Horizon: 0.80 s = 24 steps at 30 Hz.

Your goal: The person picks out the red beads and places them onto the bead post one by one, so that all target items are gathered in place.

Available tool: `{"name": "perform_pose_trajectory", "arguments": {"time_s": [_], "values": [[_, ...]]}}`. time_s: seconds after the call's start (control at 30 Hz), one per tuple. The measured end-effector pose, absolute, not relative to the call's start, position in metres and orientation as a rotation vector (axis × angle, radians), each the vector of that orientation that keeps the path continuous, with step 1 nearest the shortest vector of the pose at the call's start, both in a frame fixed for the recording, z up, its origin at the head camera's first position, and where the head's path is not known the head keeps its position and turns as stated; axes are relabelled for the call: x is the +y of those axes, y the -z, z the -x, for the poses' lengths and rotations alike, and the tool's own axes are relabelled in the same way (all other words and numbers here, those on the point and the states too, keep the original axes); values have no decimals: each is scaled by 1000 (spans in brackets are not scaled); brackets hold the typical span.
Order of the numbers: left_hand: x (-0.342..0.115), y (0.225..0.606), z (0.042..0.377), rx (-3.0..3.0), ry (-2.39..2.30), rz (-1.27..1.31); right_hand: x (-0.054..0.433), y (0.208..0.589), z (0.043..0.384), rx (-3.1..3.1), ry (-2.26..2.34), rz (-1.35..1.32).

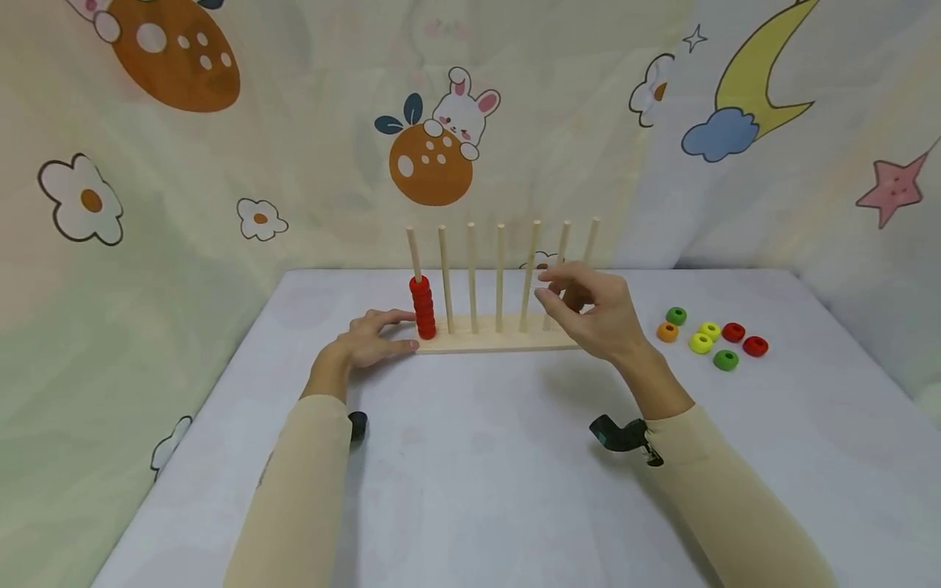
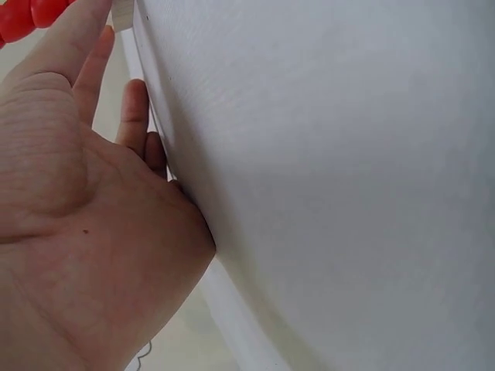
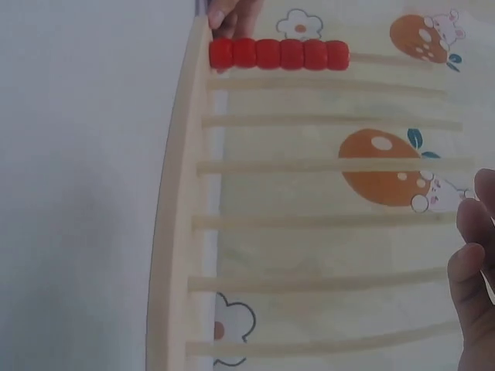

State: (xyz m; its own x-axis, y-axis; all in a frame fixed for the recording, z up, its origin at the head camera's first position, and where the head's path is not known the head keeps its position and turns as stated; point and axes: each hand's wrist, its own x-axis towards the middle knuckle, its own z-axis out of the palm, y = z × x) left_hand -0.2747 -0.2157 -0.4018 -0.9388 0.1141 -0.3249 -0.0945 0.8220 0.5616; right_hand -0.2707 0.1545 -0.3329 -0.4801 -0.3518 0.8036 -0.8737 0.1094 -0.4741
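Note:
A wooden base (image 1: 500,343) with seven upright pegs stands mid-table. Several red rings (image 1: 422,308) are stacked on the leftmost peg, and the other pegs are bare. My left hand (image 1: 371,335) lies flat on the table, fingers straight, its fingertips touching the base's left end beside the red stack (image 2: 31,15). My right hand (image 1: 566,298) hovers in front of the right-hand pegs with loosely bent fingers and nothing in it. In the right wrist view the base (image 3: 174,232), the red stack (image 3: 278,54) and my right fingertips (image 3: 472,263) show.
Several loose rings (image 1: 709,336) in green, orange, yellow and red lie on the white table (image 1: 470,474) to the right of the base. A cartoon-print cloth backdrop (image 1: 220,188) closes off the back and both sides.

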Motion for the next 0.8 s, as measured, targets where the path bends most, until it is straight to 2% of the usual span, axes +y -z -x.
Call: {"name": "perform_pose_trajectory", "arguments": {"time_s": [0.8], "values": [[-218,406,274,2676,-811,-38,226,335,256,-2069,-1092,-979]]}}
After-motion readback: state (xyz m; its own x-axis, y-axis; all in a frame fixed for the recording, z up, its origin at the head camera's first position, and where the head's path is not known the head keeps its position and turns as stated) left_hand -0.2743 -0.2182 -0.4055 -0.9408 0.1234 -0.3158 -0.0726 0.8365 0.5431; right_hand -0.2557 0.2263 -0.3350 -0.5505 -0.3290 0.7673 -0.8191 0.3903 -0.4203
